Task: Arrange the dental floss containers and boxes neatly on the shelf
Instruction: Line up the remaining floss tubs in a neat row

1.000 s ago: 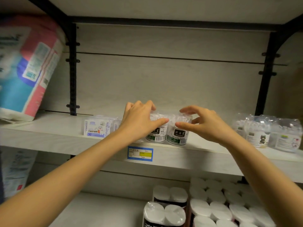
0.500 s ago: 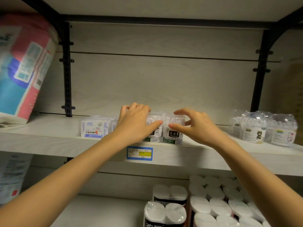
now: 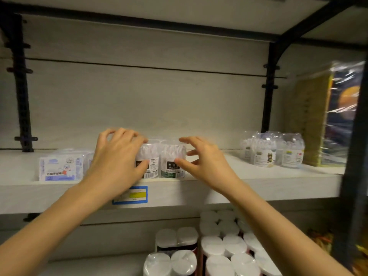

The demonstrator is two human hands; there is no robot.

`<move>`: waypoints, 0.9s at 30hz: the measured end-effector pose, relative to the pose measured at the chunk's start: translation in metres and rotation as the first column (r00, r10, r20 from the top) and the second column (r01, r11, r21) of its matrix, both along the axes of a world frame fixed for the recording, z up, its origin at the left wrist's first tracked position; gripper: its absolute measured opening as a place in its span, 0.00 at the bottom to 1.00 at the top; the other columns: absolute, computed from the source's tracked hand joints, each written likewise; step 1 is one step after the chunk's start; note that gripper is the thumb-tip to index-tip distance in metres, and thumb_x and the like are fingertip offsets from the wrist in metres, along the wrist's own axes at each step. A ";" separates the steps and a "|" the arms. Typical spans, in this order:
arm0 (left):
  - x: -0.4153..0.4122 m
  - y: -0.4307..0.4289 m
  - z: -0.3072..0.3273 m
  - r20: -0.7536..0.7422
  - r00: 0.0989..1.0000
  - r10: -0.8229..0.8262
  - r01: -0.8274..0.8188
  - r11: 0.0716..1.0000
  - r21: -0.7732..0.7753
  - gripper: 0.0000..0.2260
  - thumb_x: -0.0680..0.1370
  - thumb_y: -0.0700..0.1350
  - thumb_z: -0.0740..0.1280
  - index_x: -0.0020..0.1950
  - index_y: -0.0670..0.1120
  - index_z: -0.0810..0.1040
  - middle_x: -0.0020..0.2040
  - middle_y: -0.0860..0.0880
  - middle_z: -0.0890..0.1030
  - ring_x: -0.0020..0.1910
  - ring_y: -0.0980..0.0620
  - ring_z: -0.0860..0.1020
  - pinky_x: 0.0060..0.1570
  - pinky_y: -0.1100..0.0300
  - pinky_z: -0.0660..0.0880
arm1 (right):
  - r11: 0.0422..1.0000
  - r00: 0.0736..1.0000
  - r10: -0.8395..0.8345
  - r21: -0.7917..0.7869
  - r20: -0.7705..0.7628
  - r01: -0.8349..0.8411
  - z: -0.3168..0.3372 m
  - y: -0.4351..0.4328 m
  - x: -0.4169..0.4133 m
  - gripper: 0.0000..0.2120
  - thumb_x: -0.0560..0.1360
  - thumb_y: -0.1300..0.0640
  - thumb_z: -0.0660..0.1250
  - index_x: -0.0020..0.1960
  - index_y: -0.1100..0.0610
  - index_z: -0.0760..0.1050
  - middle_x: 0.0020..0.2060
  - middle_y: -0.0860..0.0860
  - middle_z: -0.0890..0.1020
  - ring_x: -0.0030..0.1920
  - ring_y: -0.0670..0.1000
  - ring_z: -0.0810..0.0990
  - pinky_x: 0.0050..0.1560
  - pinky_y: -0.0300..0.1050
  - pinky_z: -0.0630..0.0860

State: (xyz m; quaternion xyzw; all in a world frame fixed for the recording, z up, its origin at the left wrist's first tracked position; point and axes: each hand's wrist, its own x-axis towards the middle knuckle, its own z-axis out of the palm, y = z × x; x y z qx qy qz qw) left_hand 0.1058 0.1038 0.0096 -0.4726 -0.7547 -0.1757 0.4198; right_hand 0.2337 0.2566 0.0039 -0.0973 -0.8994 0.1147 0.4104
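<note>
Below both wrists, white-capped rolls [image 3: 219,246] stand packed on the lower level. Under the left hand's thumb, a blue-edged price tag [image 3: 130,195] sits on the front lip of the shelf [image 3: 258,182].

The left hand [image 3: 117,156] grips the left container [image 3: 151,166], with its fingers [image 3: 127,134] curled over the top and its thumb pressed on the label. The right hand [image 3: 207,162] pinches the right container [image 3: 171,166]: the thumb tip is on the label and the forefinger is at the top rim, while the other fingers are loosely spread to the side.

Both containers are clear upright cylinders filled with white floss picks. They touch each other at the shelf's front edge. The right one carries a green band reading DENTAL FLOSS. More clear tops show just behind the fingertips.

Left of the left hand's knuckles lies a white-and-blue floss box [image 3: 61,169] with a cartoon on it. Well right of the right hand and farther back stand clear tubs [image 3: 272,154], also holding white picks.
</note>
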 end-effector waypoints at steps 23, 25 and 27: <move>0.143 0.257 0.029 0.492 0.729 -0.476 0.477 0.869 0.134 0.20 0.74 0.47 0.68 0.64 0.46 0.72 0.63 0.47 0.72 0.60 0.49 0.73 0.59 0.59 0.69 | 0.869 0.843 -0.484 0.016 0.233 0.494 0.057 0.229 0.156 0.27 0.76 0.52 0.63 0.72 0.59 0.60 0.69 0.59 0.65 0.66 0.60 0.69 0.64 0.53 0.68; 0.148 0.277 0.034 0.562 0.706 -0.431 0.471 0.878 0.082 0.25 0.74 0.50 0.69 0.69 0.46 0.68 0.67 0.46 0.69 0.65 0.47 0.70 0.63 0.56 0.68 | 0.843 0.783 -0.509 0.025 0.357 0.537 0.064 0.236 0.150 0.29 0.76 0.49 0.62 0.72 0.59 0.58 0.70 0.60 0.64 0.66 0.62 0.68 0.63 0.54 0.68; 0.150 0.293 0.037 0.585 0.717 -0.379 0.441 0.897 0.041 0.29 0.73 0.52 0.69 0.71 0.47 0.64 0.69 0.45 0.66 0.67 0.47 0.67 0.65 0.55 0.66 | 0.830 0.726 -0.512 0.045 0.460 0.557 0.066 0.241 0.147 0.29 0.76 0.46 0.62 0.71 0.59 0.60 0.69 0.59 0.66 0.65 0.62 0.69 0.62 0.53 0.68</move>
